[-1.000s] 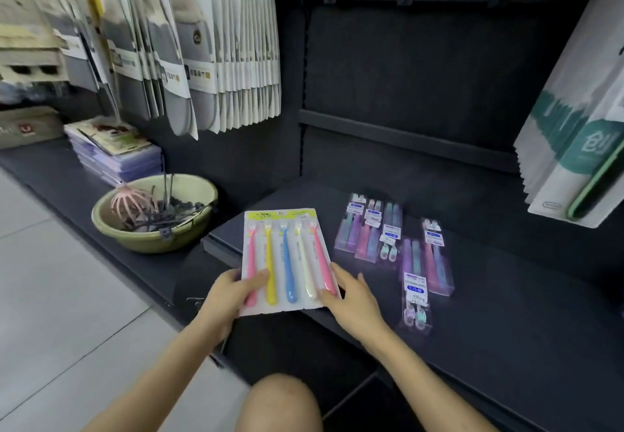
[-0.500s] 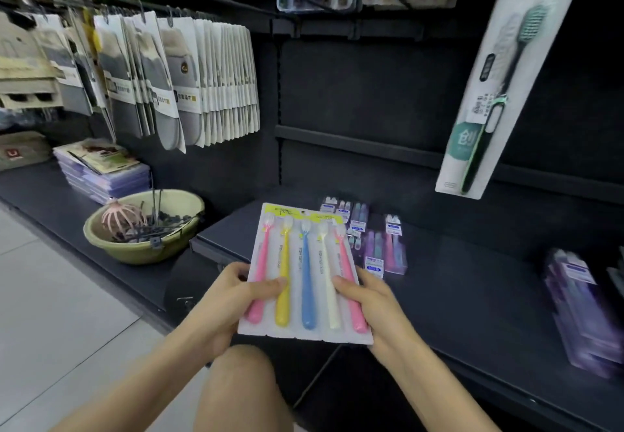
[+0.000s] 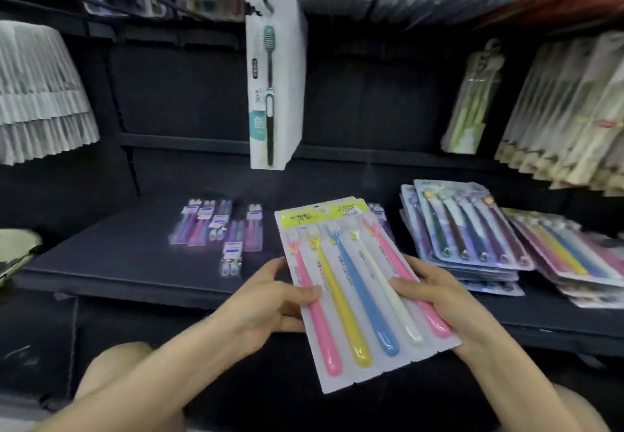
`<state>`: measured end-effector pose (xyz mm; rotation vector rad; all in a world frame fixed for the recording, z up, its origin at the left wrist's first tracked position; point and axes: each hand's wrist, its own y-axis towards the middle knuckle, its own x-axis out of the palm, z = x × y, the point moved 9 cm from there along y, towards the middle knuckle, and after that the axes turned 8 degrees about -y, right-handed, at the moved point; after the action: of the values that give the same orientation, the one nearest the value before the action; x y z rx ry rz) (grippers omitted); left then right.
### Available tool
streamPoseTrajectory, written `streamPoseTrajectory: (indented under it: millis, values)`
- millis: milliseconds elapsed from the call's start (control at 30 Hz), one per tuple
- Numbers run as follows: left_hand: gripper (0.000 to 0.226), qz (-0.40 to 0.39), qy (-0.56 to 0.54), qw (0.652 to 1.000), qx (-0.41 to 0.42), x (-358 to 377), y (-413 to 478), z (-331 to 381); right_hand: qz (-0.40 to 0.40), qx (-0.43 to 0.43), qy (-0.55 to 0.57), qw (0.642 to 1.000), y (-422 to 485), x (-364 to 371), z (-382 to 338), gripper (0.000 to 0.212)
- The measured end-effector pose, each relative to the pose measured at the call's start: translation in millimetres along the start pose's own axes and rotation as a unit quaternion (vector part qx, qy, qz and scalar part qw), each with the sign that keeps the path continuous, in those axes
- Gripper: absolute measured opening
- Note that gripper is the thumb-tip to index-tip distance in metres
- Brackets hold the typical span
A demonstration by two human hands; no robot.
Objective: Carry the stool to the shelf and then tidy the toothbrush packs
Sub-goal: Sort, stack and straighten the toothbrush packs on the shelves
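I hold a flat toothbrush pack point(image 3: 354, 283) with pink, yellow, blue, white and pink brushes above the front edge of the dark shelf point(image 3: 128, 259). My left hand point(image 3: 266, 303) grips its left edge, thumb on the front. My right hand point(image 3: 439, 296) grips its right edge, fingers over the brushes. Several small purple toothbrush packs point(image 3: 219, 229) lie loose on the shelf to the left. A stack of blue multi-brush packs point(image 3: 462, 229) lies to the right. The stool is not in view.
A second stack of colourful packs point(image 3: 567, 256) lies at the far right. A single boxed toothbrush point(image 3: 273, 73) hangs above the shelf's middle. Hanging packs point(image 3: 570, 110) fill the upper right, white packs point(image 3: 40, 94) the upper left. A green bowl's rim point(image 3: 17, 246) shows at the left edge.
The view has swung to the right, bringing the stacked packs on the right into sight. Both hands have carried the five-brush pack rightward and tilted it.
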<state>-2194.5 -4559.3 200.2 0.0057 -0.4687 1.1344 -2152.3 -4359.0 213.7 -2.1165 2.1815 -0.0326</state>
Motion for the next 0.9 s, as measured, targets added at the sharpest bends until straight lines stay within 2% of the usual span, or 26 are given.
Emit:
streamPoseTrajectory:
  millis: [133,267,300,367,400,500,567,633,667,700,767,900]
  values:
    - [0.039,-0.078,0.039,0.996,0.003,83,15,-18,0.090,0.017,-0.002,0.996,-45,-76,4,0.049]
    - [0.030,-0.118,0.044,0.992,-0.015,145,33,-29,0.120,0.022,0.049,0.991,-74,-127,5,0.047]
    - [0.030,-0.120,0.042,0.992,-0.022,158,38,-32,0.127,0.025,0.059,0.990,-80,-138,6,0.051]
    - [0.032,-0.120,0.040,0.991,-0.038,182,51,-39,0.144,0.020,0.077,0.986,-89,-160,9,0.068]
    - [0.033,-0.121,0.039,0.991,-0.047,194,59,-43,0.152,0.014,0.090,0.984,-94,-171,12,0.069]
    - [0.034,-0.154,0.054,0.984,-0.066,234,75,-50,0.206,0.001,0.109,0.972,-108,-211,22,0.048]
    - [0.037,-0.188,0.071,0.977,-0.069,259,83,-53,0.246,0.000,0.121,0.962,-111,-240,30,0.047]
    - [0.045,-0.202,0.116,0.972,-0.038,277,92,-48,0.284,-0.002,0.132,0.950,-112,-269,36,0.051]
    - [0.060,-0.194,0.159,0.968,-0.004,281,100,-44,0.305,-0.004,0.133,0.943,-111,-284,37,0.054]
    - [0.069,-0.177,0.216,0.959,0.043,282,109,-36,0.327,-0.006,0.133,0.936,-111,-301,39,0.056]
    - [0.068,-0.135,0.350,0.914,0.154,282,125,-18,0.360,0.004,0.123,0.925,-106,-333,43,0.053]
    - [0.062,-0.102,0.552,0.769,0.306,286,155,-9,0.383,0.026,0.126,0.915,-81,-384,53,0.045]
